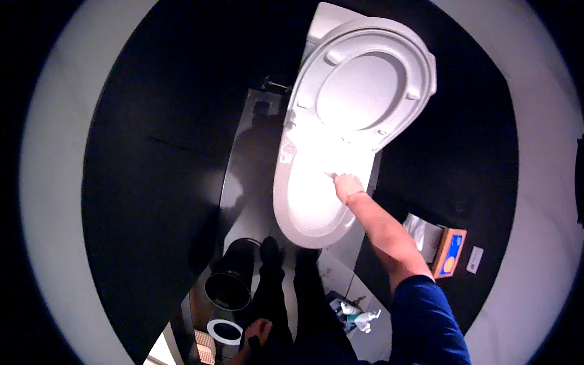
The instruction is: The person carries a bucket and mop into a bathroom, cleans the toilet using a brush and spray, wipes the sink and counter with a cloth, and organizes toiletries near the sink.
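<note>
A white toilet (301, 219) stands before me with its seat (324, 75) and lid (360, 93) raised. My right hand (348, 186) reaches over the right side of the bowl, fingers curled. Something small and pale shows at the fingertips, but glare over the bowl hides what it is. On the left part of the rim, near the hinge, lies a small whitish patch with pinkish marks (287, 150). Low by my left thigh is my left hand (258, 329), dim and partly curled; whether it holds anything is unclear.
A black bin (228, 289) stands left of my feet, with a white ring-shaped object (225, 331) behind it. Spray bottles (362, 318) sit in a dark caddy at lower right. A tissue box (449, 253) is mounted on the dark right wall (456, 159). A valve (273, 84) protrudes left of the toilet.
</note>
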`<state>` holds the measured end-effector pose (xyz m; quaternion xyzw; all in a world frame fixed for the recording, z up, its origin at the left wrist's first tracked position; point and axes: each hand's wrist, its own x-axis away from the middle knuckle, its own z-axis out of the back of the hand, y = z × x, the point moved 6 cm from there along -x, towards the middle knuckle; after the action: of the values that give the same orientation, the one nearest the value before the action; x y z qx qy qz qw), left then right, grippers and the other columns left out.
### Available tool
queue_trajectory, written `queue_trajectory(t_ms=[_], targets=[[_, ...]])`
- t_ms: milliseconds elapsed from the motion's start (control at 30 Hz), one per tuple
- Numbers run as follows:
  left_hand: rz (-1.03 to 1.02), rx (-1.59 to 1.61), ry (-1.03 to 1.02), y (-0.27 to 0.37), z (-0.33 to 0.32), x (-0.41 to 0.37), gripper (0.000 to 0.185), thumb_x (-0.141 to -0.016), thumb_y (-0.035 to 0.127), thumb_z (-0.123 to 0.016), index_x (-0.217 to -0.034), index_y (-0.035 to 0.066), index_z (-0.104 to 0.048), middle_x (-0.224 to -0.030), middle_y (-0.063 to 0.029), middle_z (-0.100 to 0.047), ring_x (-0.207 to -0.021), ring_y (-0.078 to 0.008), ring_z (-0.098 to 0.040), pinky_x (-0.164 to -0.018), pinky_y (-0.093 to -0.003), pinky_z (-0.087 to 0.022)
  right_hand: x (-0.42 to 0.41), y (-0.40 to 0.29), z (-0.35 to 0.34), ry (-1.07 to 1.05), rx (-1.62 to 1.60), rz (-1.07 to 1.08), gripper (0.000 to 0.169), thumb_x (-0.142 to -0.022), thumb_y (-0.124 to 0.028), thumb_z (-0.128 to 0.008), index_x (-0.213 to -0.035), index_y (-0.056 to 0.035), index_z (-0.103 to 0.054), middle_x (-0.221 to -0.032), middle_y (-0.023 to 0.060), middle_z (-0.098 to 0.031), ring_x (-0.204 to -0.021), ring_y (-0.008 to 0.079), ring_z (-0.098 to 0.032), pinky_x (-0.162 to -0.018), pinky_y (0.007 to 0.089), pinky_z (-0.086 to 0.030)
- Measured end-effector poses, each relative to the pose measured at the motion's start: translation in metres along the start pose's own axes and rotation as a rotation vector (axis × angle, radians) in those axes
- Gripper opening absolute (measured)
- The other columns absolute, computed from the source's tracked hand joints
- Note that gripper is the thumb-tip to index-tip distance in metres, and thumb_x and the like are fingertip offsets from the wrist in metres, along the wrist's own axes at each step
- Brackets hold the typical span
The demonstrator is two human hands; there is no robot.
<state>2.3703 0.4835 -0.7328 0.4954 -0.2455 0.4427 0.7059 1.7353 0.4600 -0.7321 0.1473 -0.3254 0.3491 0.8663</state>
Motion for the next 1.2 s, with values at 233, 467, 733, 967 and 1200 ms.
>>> queue_trajectory(t_ms=[233,467,733,967,1200], targets=[[-0.140,0.033,0.155,-0.040,-0.029,0.002,0.026,-0.090,0.027,-0.068,-0.105,0.007,-0.065,-0.081,-0.0075,-0.067,-0.073,-0.0187,-0.063,-0.068,-0.0311,-0.051,-0.074,-0.003,-0.154,-0.038,-0.103,-0.039,0.029,-0.093,-0.010,-0.045,-0.115,-0.0045,-0.063,-0.102,0.0201,-0.069,-0.098,0.0349,-0.068,-0.086,0.0437,-0.055],[0.195,0.106,-0.214,0.017,0.013,-0.013,0.031,-0.091,0.035,-0.065,-0.104,0.006,-0.067,-0.092,-0.0113,-0.069,-0.083,-0.0232,-0.067,-0.076,-0.0350,-0.053,0.081,-0.052,-0.120,-0.078,-0.303,0.158,0.031,-0.093,-0.015,-0.049,-0.119,-0.0059,-0.063,-0.090,0.0255,-0.068,-0.090,0.0372,-0.068,-0.082,0.0511,-0.054],[-0.008,-0.072,-0.166,0.065,0.059,-0.031,0.033,-0.092,0.039,-0.063,-0.100,0.007,-0.068,-0.093,-0.0126,-0.068,-0.086,-0.0251,-0.067,-0.077,-0.0375,-0.051,0.101,0.043,0.005,0.371,-0.540,-0.257,0.029,-0.096,-0.025,-0.050,-0.117,-0.0122,-0.067,-0.095,0.0259,-0.066,-0.088,0.0416,-0.066,-0.081,0.0484,-0.055],[-0.191,-0.152,-0.174,0.059,0.059,-0.032,0.031,-0.094,0.035,-0.061,-0.095,0.005,-0.066,-0.089,-0.0156,-0.066,-0.083,-0.0305,-0.065,-0.074,-0.0409,-0.050,0.212,-0.034,-0.095,0.141,-1.031,-0.324,0.030,-0.096,-0.029,-0.057,-0.119,-0.0144,-0.068,-0.110,0.0199,-0.068,-0.106,0.0385,-0.064,-0.093,0.0418,-0.051],[-0.274,-0.215,-0.196,0.053,0.038,-0.009,0.031,-0.095,0.033,-0.059,-0.096,0.003,-0.065,-0.086,-0.0155,-0.065,-0.082,-0.0303,-0.064,-0.074,-0.0406,-0.050,0.237,-0.053,-0.128,0.590,-1.558,-0.354,0.031,-0.099,-0.028,-0.053,-0.122,-0.0109,-0.066,-0.104,0.0215,-0.068,-0.100,0.0341,-0.068,-0.084,0.0392,-0.052]])
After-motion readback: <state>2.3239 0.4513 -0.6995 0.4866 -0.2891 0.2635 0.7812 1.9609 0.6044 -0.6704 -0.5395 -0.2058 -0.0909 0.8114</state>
